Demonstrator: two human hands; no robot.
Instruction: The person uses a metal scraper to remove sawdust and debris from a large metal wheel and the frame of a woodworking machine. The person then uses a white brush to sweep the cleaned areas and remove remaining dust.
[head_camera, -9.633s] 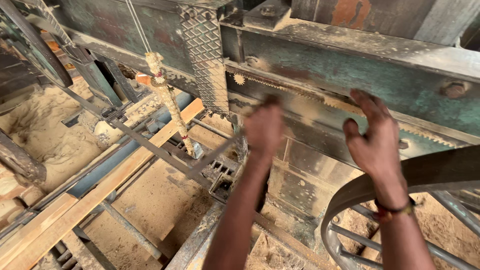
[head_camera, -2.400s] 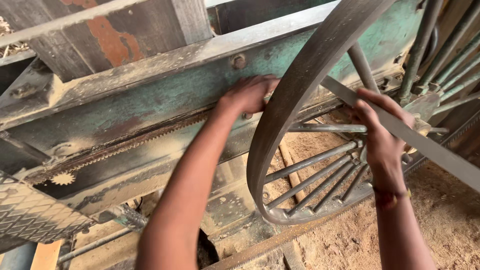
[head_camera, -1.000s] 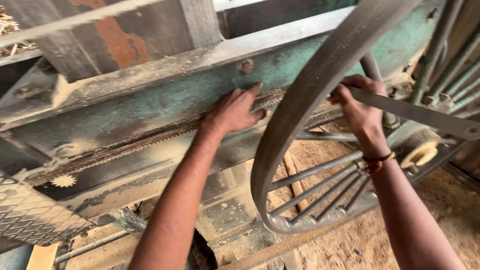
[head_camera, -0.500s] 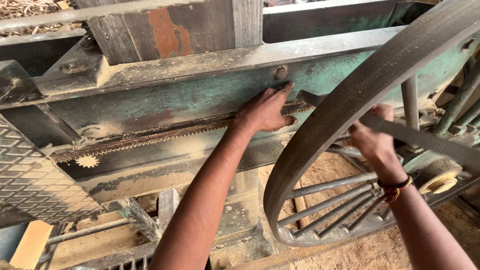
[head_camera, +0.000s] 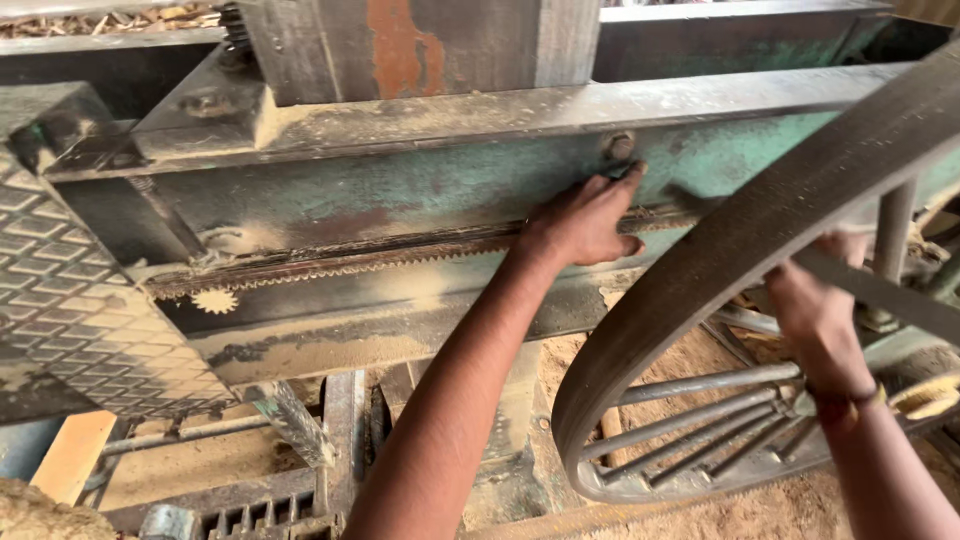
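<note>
Head view: left hand (head_camera: 580, 222) flat, fingers spread, pressed on green machine beam (head_camera: 400, 195) just above toothed rack (head_camera: 380, 258); grip holds nothing. Right hand (head_camera: 815, 310) closed on spoke (head_camera: 880, 292) behind big spoked wheel (head_camera: 720, 270). Judged: wheel turning under way, unfinished. Half second back: camera lower, left hand stays on beam, right hand sits higher on spoke.
</note>
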